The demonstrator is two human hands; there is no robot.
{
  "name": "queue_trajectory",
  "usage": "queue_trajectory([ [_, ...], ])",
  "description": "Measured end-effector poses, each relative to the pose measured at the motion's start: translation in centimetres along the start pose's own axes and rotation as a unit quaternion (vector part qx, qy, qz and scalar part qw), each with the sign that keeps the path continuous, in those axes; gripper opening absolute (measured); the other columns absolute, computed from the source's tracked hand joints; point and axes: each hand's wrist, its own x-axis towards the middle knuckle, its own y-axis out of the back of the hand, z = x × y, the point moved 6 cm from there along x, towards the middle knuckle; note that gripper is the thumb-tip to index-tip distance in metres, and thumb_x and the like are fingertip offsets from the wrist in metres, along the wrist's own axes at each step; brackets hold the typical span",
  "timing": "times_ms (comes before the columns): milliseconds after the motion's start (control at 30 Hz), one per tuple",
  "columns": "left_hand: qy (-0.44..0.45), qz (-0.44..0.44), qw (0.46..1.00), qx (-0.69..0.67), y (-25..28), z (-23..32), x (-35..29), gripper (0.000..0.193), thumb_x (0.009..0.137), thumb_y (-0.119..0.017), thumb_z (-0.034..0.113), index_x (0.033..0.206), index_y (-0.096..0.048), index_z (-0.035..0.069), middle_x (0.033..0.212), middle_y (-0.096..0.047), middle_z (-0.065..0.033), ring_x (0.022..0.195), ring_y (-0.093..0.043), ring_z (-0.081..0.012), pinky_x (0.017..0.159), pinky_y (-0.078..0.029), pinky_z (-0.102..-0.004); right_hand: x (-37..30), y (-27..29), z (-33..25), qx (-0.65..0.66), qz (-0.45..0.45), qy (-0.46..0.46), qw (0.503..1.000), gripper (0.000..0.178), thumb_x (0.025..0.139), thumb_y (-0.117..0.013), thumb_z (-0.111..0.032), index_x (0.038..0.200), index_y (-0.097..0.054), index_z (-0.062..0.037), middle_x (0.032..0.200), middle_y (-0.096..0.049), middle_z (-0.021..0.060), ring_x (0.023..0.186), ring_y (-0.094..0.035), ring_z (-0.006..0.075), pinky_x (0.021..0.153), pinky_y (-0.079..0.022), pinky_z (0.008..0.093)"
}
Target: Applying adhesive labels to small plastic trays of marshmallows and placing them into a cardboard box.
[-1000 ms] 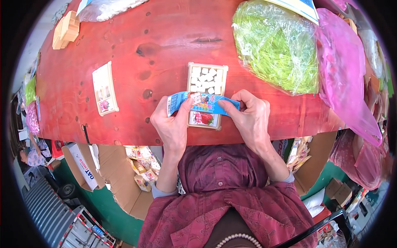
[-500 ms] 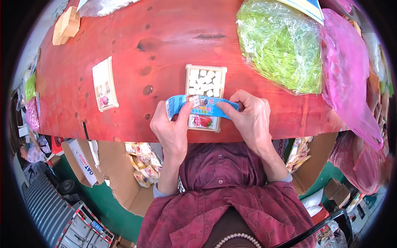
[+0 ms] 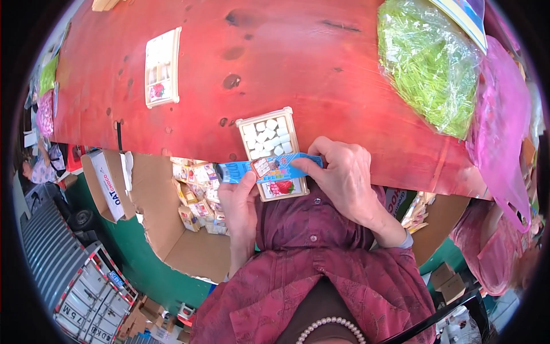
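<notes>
A blue printed paper strip [image 3: 236, 173] lies across the lower part of a small pale tray [image 3: 294, 131]. My left hand [image 3: 239, 202] pinches the strip near its left end. My right hand [image 3: 346, 182] has its thumb on the strip's right part, fingers curled behind its end. White cube-shaped sweets [image 3: 267, 137] fill the tray's upper section. Below the strip shows a picture of red strawberries [image 3: 281, 187]. The tray sits tilted at the table's near edge, its lower end in front of my shirt. Whether the strip passes under the tray is hidden.
A second pale tray [image 3: 176, 63] lies farther left on the red table [image 3: 309, 74]. At the right are a clear bag of green shreds [image 3: 429, 69] and a pink plastic bag [image 3: 499, 114]. Below the edge, a cardboard box [image 3: 195, 255] holds many small packets [image 3: 197, 200].
The tray and both hands have come nearer to me, the tray now tilted and overlapping the table's near edge. The blue strip stays between my hands. My view has shifted.
</notes>
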Motion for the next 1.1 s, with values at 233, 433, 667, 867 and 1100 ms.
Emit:
queue_trajectory([
  [233,0.105,-0.098,0.962,-0.231,-2.6,-1.5,-1.0,0.033,0.081,-0.057,-0.003,0.113,-0.051,-0.004,0.108,-0.06,-0.0138,0.096,-0.06,-0.0218,0.089,-0.047,-0.0381,0.0,-0.2,-0.2,0.0,-0.007,0.003,1.0,0.023,0.069,-0.074,-0.02,0.067,-0.058,-0.0024,0.052,-0.054,0.0097,0.042,-0.051,0.0207,0.041,-0.038,0.0297],
  [433,0.054,-0.11,0.971,-0.205,-2.5,-0.8,-1.3,0.036,0.079,-0.058,-0.003,0.114,-0.05,-0.005,0.106,-0.06,-0.0141,0.095,-0.06,-0.0219,0.087,-0.047,-0.0368,0.2,0.0,0.4,0.071,-0.087,-0.059,0.992,0.019,0.071,-0.074,-0.015,0.071,-0.06,-0.0009,0.052,-0.054,0.0064,0.048,-0.052,0.0083,0.044,-0.038,0.0237],
  [667,0.099,-0.18,0.941,-0.269,-3.9,1.5,-3.3,0.041,0.079,-0.057,-0.001,0.118,-0.046,-0.005,0.112,-0.057,-0.0157,0.1,-0.058,-0.024,0.09,-0.046,-0.0383,-1.0,-1.6,0.6,0.508,-0.189,-0.126,0.831,0.011,0.073,-0.071,-0.003,0.073,-0.061,0.0021,0.066,-0.06,0.0021,0.061,-0.052,0.0043,0.053,-0.041,0.0202],
  [867,0.13,-0.226,0.92,-0.292,-5.3,2.2,-4.6,0.046,0.081,-0.057,0.003,0.123,-0.04,-0.005,0.118,-0.053,-0.0145,0.106,-0.055,-0.0243,0.092,-0.044,-0.0391,-1.1,-1.2,0.3,0.629,-0.086,-0.022,0.772,0.03,0.065,-0.078,-0.007,0.084,-0.057,0.0018,0.067,-0.058,0.0007,0.061,-0.053,0.0057,0.057,-0.041,0.019],
  [1100,0.02,-0.163,0.948,-0.274,-5.0,3.2,-3.7,0.036,0.083,-0.055,0.003,0.118,-0.046,-0.004,0.115,-0.056,-0.0138,0.103,-0.056,-0.0227,0.092,-0.044,-0.0381,-2.8,3.8,-0.4,0.256,0.201,0.047,0.944,0.019,0.068,-0.067,0.006,0.082,-0.056,0.0011,0.071,-0.057,0.0055,0.063,-0.053,0.0132,0.056,-0.042,0.0252],
])
